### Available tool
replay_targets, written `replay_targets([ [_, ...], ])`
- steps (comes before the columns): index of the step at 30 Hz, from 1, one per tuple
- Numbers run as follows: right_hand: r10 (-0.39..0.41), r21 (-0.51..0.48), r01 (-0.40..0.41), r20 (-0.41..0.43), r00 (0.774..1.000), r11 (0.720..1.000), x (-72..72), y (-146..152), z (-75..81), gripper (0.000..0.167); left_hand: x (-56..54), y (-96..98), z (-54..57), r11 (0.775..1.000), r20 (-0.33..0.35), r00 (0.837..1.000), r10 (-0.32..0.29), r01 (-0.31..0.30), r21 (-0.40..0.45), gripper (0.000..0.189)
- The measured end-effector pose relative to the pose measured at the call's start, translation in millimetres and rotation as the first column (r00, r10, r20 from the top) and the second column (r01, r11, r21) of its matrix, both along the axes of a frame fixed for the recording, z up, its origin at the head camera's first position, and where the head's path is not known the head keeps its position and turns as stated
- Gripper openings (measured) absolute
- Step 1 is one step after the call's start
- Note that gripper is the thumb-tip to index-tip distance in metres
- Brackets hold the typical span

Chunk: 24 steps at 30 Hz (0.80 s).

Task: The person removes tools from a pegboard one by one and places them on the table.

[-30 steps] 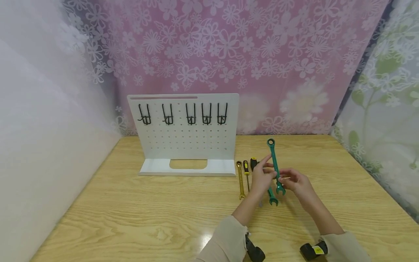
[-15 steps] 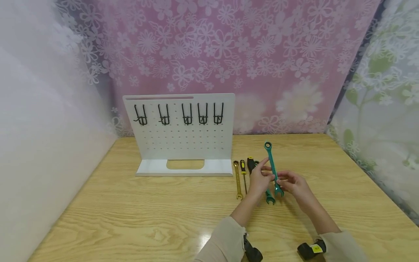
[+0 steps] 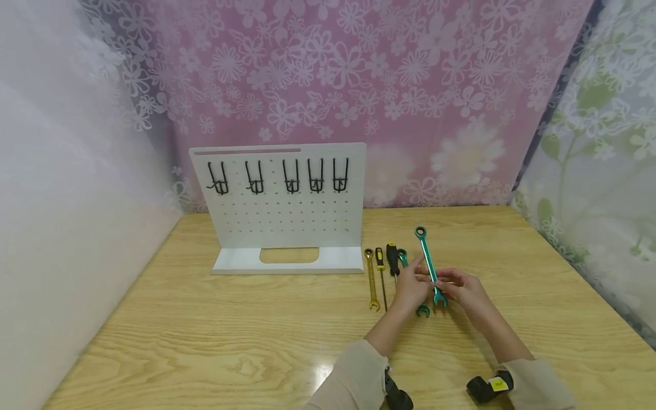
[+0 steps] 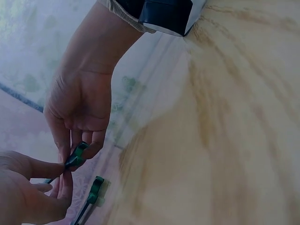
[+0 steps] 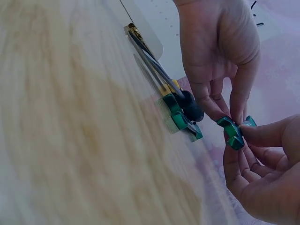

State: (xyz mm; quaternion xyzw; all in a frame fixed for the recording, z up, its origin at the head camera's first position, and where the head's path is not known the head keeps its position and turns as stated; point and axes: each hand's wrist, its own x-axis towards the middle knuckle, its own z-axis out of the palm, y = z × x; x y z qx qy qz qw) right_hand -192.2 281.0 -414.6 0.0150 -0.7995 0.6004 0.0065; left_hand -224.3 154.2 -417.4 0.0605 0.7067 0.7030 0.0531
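A green combination wrench [image 3: 426,250] is held tilted above the table, ring end up and open end down. My right hand [image 3: 467,291] pinches it near the open end, with the thumb on it in the right wrist view. My left hand [image 3: 413,287] also pinches the shaft from the other side, thumb and fingertips meeting the right hand's. Beneath the left hand lies a second green wrench [image 3: 422,311], its middle hidden. To its left lie a large black-and-yellow screwdriver [image 3: 392,259], a thinner screwdriver [image 3: 380,259] and a gold wrench [image 3: 371,279].
A white pegboard stand [image 3: 287,222] stands upright at the back, left of the tools. Several black double hooks [image 3: 291,177] line its upper part. The wooden table [image 3: 230,330] reaches a pink floral curtain [image 3: 328,74] behind and a white wall [image 3: 77,199] on the left.
The held wrench has come down slightly. My left hand has sunk a little along it, uncovering more of the large screwdriver and the lying green wrench's ring. The head view has shifted a bit.
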Motion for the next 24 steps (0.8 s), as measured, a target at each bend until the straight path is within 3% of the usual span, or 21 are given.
replay_targets([
  [9,-0.007,0.068,0.003,0.056,0.998,0.998,-2.2,4,-6.7,0.038,-0.1,1.6,-6.5,0.999,0.069,0.997,-0.022,0.024,-0.028,0.062],
  [17,0.009,0.053,-0.012,0.06,0.998,0.999,-3.6,7,-11.5,0.039,-0.3,2.3,-10.1,0.996,0.162,0.986,-0.05,0.037,0.082,0.063],
  [24,0.018,0.078,-0.023,0.062,0.998,0.997,-2.8,9,-9.8,0.041,-1.7,0.3,-9.5,0.99,0.18,0.981,-0.073,0.049,0.131,0.062],
])
